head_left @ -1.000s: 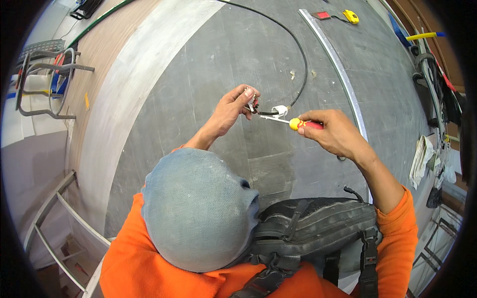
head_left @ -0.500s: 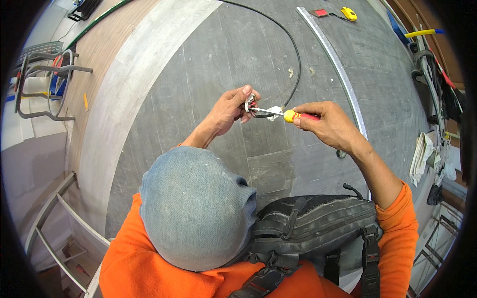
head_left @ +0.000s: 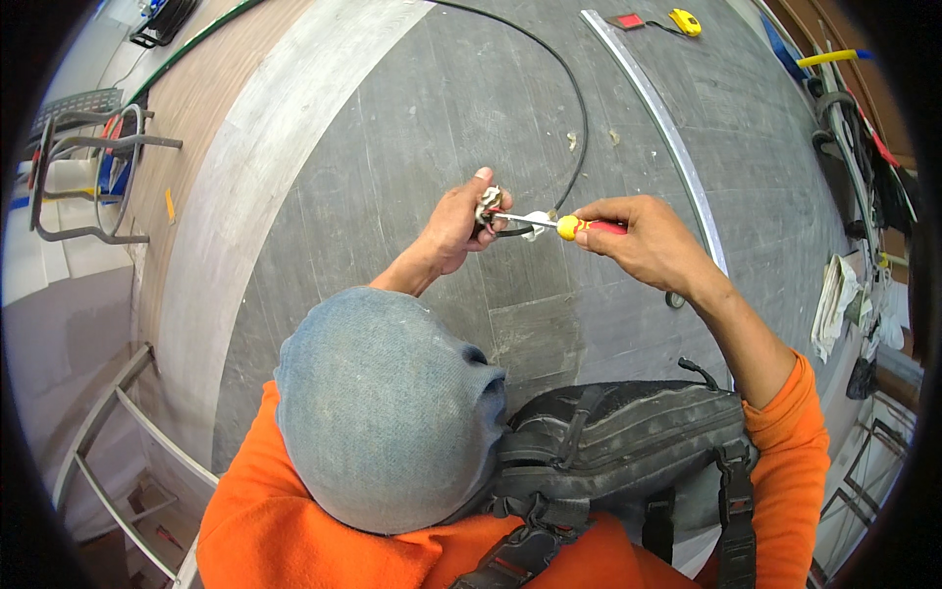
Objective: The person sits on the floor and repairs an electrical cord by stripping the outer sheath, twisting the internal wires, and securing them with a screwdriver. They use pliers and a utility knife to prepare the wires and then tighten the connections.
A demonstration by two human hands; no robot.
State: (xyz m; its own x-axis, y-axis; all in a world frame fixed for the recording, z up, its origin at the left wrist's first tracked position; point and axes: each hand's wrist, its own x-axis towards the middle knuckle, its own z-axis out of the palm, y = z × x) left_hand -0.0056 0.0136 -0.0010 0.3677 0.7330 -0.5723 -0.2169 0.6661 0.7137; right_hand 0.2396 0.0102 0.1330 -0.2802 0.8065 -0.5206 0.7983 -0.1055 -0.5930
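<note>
My left hand (head_left: pixel 453 228) is closed around a small white-and-metal electrical fitting (head_left: pixel 489 199) fixed to the end of a black cable (head_left: pixel 586 128). A white plastic piece (head_left: pixel 537 225) sits on the cable just right of those fingers. From the right, my right hand (head_left: pixel 643 236) grips a screwdriver (head_left: pixel 599 227) by its red and yellow handle. Its metal shaft points left, and the tip meets the fitting between my left fingers. The exact spot where the tip rests is too small to make out.
Beyond the hands a long metal strip (head_left: pixel 657 118) lies on the grey plank floor (head_left: pixel 392 147). A yellow tape measure (head_left: pixel 686 23) lies at the far right. Metal frames (head_left: pixel 98 182) stand at left. A black bag (head_left: pixel 618 432) rests beside my denim-covered knee (head_left: pixel 388 412).
My left hand has turned slightly, so the fitting shows more of its face. The screwdriver and right hand have shifted a little left; its tip is still at the fitting.
</note>
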